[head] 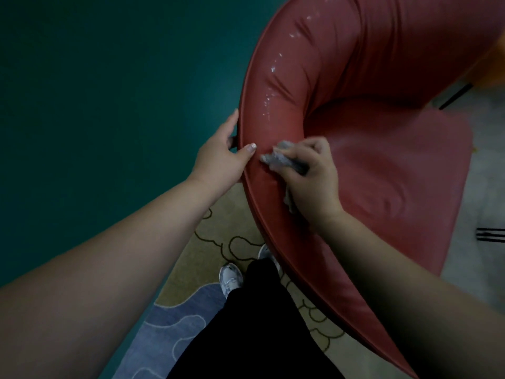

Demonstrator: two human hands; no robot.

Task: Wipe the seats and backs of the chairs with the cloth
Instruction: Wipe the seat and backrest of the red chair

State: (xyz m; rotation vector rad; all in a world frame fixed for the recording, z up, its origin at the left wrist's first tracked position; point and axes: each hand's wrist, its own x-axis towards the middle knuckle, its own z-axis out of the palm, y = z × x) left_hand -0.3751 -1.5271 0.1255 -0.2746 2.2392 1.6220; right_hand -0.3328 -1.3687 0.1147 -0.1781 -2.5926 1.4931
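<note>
Right hand (314, 173) is gripping the grey cloth (287, 160) in curled fingers, pressing it against the inner back of the red chair (382, 165). At 9 o'clock of the cloth, the left hand (221, 157) is clasping the chair's rim, thumb over the top edge. Wet droplets (273, 69) are glistening at 12 o'clock. Patterned rug (202, 258) is lying at 6 o'clock.
</note>
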